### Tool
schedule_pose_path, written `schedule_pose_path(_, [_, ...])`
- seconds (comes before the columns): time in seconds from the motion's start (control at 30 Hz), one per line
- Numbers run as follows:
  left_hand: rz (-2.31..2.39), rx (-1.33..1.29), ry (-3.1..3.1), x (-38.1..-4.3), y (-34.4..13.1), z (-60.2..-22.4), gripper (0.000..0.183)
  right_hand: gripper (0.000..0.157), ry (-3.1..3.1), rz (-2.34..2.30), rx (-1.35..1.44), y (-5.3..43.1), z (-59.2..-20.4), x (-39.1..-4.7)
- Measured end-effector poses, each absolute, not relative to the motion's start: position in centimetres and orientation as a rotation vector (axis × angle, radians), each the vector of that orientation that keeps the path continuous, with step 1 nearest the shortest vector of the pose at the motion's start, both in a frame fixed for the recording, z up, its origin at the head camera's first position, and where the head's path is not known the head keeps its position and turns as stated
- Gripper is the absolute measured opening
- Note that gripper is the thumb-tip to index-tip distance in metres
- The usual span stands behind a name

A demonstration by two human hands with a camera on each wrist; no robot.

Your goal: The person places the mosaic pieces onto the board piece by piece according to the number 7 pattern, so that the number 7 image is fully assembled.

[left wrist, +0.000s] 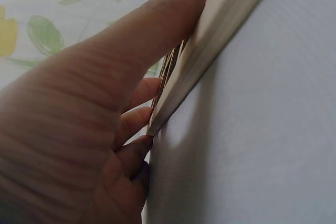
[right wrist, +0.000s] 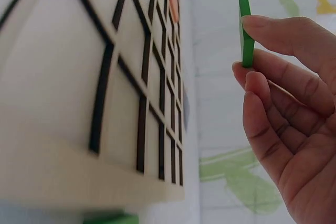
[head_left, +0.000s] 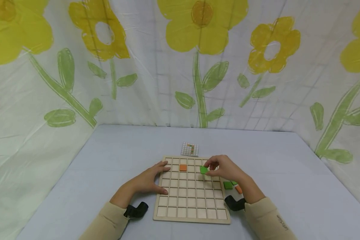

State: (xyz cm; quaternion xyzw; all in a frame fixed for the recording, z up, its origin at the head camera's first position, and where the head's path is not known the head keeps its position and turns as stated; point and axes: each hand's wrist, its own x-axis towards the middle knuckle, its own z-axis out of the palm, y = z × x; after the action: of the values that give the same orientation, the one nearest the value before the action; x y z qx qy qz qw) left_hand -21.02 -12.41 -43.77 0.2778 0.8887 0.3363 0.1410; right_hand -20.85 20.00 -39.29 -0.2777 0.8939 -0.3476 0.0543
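A wooden grid board [head_left: 182, 202] lies flat on the table, and one orange square tile [head_left: 183, 167] sits in a cell near its far edge. Between thumb and fingertips, my right hand [head_left: 226, 168] pinches a green square tile [head_left: 203, 170] over the far right part of the board. The right wrist view shows that green tile [right wrist: 245, 32] edge-on, raised off the grid. My left hand [head_left: 148, 180] rests along the board's left edge, fingers spread. In the left wrist view its thumb [left wrist: 173, 17] lies on the board's frame [left wrist: 194, 59] and its fingertips touch the side.
Beyond the board lies a small printed pattern card [head_left: 190, 149] with orange and green squares. Loose green tiles [head_left: 228, 185] and an orange tile [head_left: 238, 189] lie by the board's right edge, under the right forearm. A flowered curtain [head_left: 150, 83] hangs behind the table.
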Motion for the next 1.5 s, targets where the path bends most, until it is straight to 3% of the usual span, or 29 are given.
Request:
schedule_pose_path(0.77, [0.974,0.809,2.566,-21.1,-12.5,-43.8,0.089,0.02,2.679,-1.127,-0.786,15.8,-40.2,-23.8])
schedule_pose_path(1.5, [0.951,0.794,2.578,-20.9,-12.4,-43.5,0.088,0.02,2.645,-1.214,-0.703,15.8,-42.7,-24.5])
